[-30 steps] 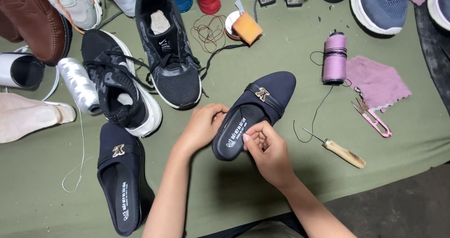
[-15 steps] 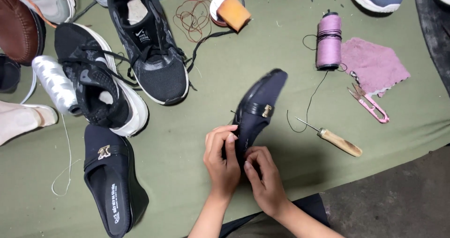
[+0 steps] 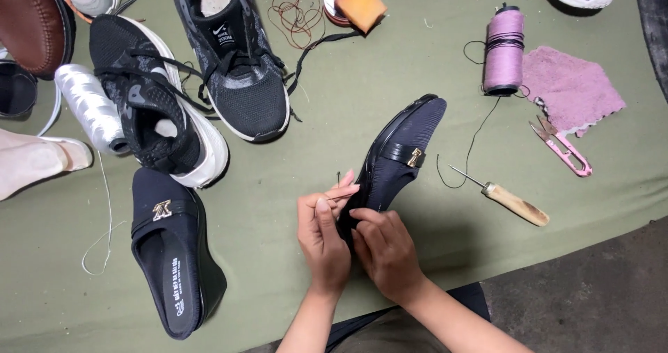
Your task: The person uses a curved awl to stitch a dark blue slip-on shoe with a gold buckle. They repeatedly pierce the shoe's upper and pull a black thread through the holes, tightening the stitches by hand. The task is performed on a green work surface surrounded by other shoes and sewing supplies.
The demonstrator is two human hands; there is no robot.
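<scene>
Olive cloth under everything; since a moment ago, the slipper is tipped further onto its edge, left hand pinching a needle, right hand gripping its heel.

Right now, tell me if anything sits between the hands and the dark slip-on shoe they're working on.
Nothing visible does. The left hand and the right hand are both already on the dark slip-on shoe, gripping its near end. The left fingers pinch a thin needle-like piece against its edge.
</scene>
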